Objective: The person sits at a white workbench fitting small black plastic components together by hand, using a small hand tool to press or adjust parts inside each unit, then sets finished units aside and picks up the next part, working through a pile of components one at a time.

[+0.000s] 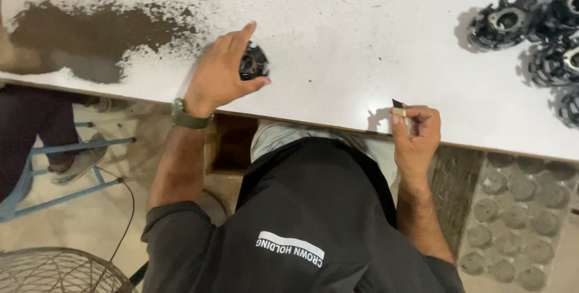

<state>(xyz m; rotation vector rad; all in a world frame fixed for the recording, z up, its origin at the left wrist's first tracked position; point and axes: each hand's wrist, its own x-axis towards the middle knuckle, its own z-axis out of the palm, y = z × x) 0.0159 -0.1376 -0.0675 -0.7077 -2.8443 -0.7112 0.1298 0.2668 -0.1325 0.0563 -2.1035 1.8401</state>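
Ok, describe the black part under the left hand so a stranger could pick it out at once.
Start at the white table, with its dark powder patch at one end. Near the table's front edge, the left hand grips a small round black toothed part. Similar parts sit piled at the other end; this one lies alone, under fingers.

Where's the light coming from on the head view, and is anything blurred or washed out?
Head view: shadows fall left of the black finned parts and the small brush, so light comes from the right; the white table is bright, not blown out; the left hand looks slightly soft.
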